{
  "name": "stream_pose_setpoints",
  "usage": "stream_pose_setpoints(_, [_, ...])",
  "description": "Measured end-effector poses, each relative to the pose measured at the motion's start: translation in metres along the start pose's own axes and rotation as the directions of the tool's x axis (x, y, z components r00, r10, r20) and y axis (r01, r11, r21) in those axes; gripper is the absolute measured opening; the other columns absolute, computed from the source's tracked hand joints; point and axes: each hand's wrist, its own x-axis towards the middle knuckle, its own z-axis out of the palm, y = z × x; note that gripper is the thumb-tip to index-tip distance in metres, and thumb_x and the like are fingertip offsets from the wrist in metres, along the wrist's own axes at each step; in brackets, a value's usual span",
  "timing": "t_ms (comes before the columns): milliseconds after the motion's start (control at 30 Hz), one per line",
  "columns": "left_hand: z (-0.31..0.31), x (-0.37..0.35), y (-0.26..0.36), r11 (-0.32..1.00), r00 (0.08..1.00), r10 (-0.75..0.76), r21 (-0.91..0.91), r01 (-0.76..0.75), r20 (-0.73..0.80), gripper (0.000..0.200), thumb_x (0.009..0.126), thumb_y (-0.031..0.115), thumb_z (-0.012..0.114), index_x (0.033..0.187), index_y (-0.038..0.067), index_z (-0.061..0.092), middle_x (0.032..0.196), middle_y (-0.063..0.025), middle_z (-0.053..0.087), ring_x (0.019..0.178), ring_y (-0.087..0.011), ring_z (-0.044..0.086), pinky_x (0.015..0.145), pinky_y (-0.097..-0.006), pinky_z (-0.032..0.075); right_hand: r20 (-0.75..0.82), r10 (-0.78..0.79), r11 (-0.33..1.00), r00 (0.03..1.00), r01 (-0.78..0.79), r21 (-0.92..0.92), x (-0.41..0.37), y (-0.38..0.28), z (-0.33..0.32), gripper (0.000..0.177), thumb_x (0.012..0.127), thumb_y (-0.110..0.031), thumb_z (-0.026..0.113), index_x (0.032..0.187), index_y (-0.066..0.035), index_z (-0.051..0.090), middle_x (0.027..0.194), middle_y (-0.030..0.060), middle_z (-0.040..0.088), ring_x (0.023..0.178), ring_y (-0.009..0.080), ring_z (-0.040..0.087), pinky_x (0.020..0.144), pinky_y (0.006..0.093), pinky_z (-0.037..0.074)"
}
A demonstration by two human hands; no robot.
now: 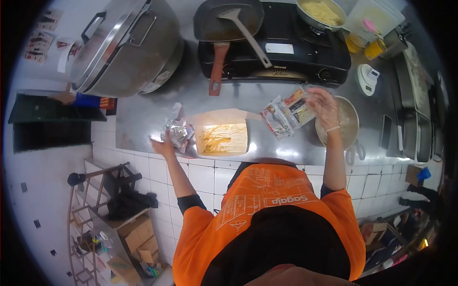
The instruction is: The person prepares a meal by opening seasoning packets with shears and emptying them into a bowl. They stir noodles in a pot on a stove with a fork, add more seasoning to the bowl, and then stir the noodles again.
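My right hand (323, 107), in a clear plastic glove, grips printed plastic sachets (281, 117) above the counter, just left of a pot. Bare, my left hand (164, 144) is at the counter's front edge with its fingers apart, against a crumpled silver foil wrapper (179, 130); part of the fingers is hidden there. Between my hands sits an open paper food box (222, 151), its lid flap folded back. Orange and pale sauce streaks cover the food inside it.
Behind stands a black gas stove (281, 57) with a square pan (205, 26), a spatula (245, 38) and a pan of noodles (324, 13). A large steel pot (138, 57) is at left. At right are a steel pot (350, 121), white scale (368, 78) and phone (385, 131).
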Motion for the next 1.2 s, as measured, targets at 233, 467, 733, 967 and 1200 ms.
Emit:
stream_pose_setpoints(233, [-0.071,-0.034,0.141,0.953,0.859,0.281,0.021,-0.301,-0.428,0.054,0.076,0.029,0.074,0.121,0.008,0.052,0.117,-0.0169,0.054,0.108,-0.0353,0.048,0.096,-0.0448,0.035,0.037,0.060,0.994,0.997,-0.057,-0.094,-0.017,0.006,0.011,0.011,0.083,-0.004,0.064,0.094,-0.004,0.063,0.086,0.0006,0.063,0.080,0.0069,0.057,0.072,0.0228,0.048])
stream_pose_setpoints(467, [-0.080,-0.156,0.271,0.293,0.361,0.927,-0.795,-0.531,0.100,0.029,0.062,0.015,0.081,0.083,0.008,0.062,0.115,-0.0113,0.059,0.109,-0.0324,0.053,0.092,-0.0403,0.042,0.295,-0.548,0.721,0.782,0.621,-0.307,-0.053,-0.001,0.036,0.011,0.079,-0.008,0.066,0.089,-0.007,0.064,0.090,0.0081,0.068,0.076,0.0217,0.066,0.070,0.0303,0.050])
stream_pose_setpoints(733, [-0.060,-0.199,0.289,0.545,0.216,0.503,-0.502,0.672,0.837,0.054,0.077,-0.009,0.065,0.123,0.002,0.042,0.113,-0.0132,0.059,0.103,-0.0177,0.058,0.085,-0.0270,0.048,-0.065,-0.149,0.982,0.987,0.140,-0.125,-0.108,0.012,0.002,0.014,0.086,-0.016,0.064,0.096,-0.006,0.062,0.090,0.0024,0.064,0.079,0.0134,0.060,0.076,0.0245,0.045])
stream_pose_setpoints(967, [-0.053,-0.187,0.297,0.387,0.389,0.486,-0.592,0.707,0.783,0.038,0.080,-0.008,0.061,0.114,0.001,0.047,0.110,-0.0143,0.061,0.101,-0.0181,0.060,0.086,-0.0282,0.048,-0.398,0.713,0.696,0.577,-0.513,0.502,-0.169,0.051,-0.062,0.033,0.092,-0.040,0.051,0.092,-0.006,0.051,0.072,0.0031,0.055,0.058,0.0115,0.050,0.048,0.0241,0.041])
stream_pose_setpoints(1200, [-0.048,-0.209,0.294,0.321,0.239,0.538,-0.458,0.829,0.809,0.032,0.082,-0.005,0.061,0.112,-0.001,0.051,0.113,-0.0135,0.060,0.105,-0.0175,0.057,0.092,-0.0302,0.045,-0.535,0.515,0.854,0.670,-0.345,0.390,-0.132,0.050,-0.071,0.039,0.087,-0.042,0.057,0.097,-0.003,0.054,0.078,0.0073,0.057,0.060,0.0141,0.053,0.047,0.0257,0.047])
